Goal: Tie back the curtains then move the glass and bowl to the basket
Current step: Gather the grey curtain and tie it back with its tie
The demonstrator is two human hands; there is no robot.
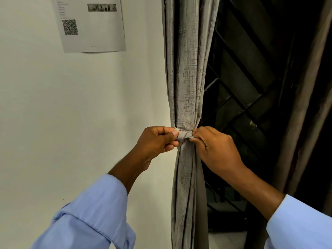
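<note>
Grey curtain (188,78) hangs just R of the white wall (71,114), gathered into a tight bunch at mid-height where a grey fabric tie-back (183,135) wraps around it — folds pinch in at the band and spread again above and below. Left hand (158,141) is at the L end of the band, fingers curled in w/ thumb and forefinger pinching the tie-back's end. Right hand (215,150) is at the R end, back of hand facing the camera, fingertips bent in and pinching the band's other end against the curtain. Both hands touch the tie-back, one each side, curtain between them. Both arms in light blue sleeves (93,212), cuffs pushed back from the wrists. Behind the curtain, to the R, a dark window w/ black diagonal grille bars (242,83); a second, darker curtain (305,105) hangs at far R. On the wall, upper L, a printed sheet of paper (93,24) w/ a QR code and a small photo — text too blurred to read. Glass, bowl and basket not in view.
</note>
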